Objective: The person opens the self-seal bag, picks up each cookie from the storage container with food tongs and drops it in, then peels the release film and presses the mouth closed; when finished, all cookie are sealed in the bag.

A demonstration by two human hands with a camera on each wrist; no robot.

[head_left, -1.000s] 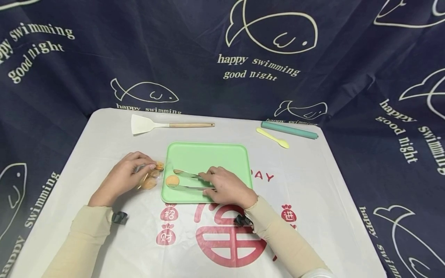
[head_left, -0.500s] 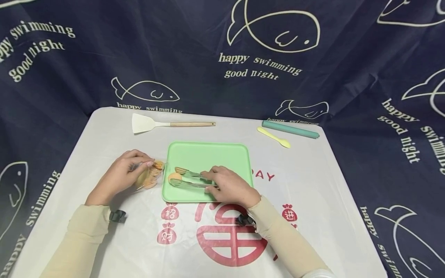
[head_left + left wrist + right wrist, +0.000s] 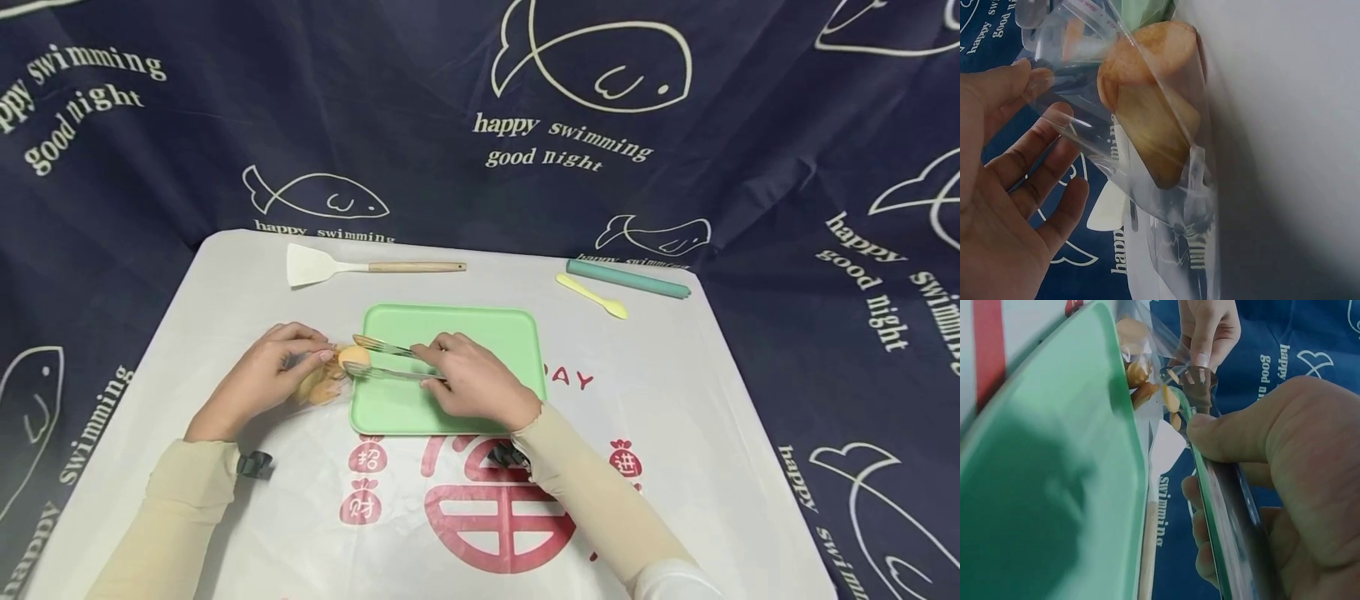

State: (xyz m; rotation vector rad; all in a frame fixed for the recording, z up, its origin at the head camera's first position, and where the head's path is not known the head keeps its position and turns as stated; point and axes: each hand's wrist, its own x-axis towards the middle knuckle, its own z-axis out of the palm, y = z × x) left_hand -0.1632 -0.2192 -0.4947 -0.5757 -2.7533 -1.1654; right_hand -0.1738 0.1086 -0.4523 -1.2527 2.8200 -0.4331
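My left hand (image 3: 262, 379) pinches the edge of a clear plastic bag (image 3: 1175, 215) between thumb and index finger, the other fingers spread loosely. Inside the bag lie several round golden biscuits (image 3: 1154, 55). My right hand (image 3: 480, 379) grips metal tongs (image 3: 393, 372), thumb on one arm and fingers along the other. At the tongs' tips is a round biscuit (image 3: 354, 357), held over the left rim of the green tray (image 3: 487, 333), right by the bag's mouth. In the right wrist view the bag and the left hand's fingers stand just beyond the tongs' tips.
Along the back of the table lies a white spatula (image 3: 311, 265) with a wooden handle. A yellow spoon (image 3: 592, 297) and a teal stick-like roll (image 3: 628, 279) lie at the back right. Red printed characters (image 3: 498, 525) mark the white tabletop in front.
My right hand has carried the biscuit in the tongs from the tray's left part leftward and away from me, up to the bag's mouth. My left hand has kept its hold on the bag.
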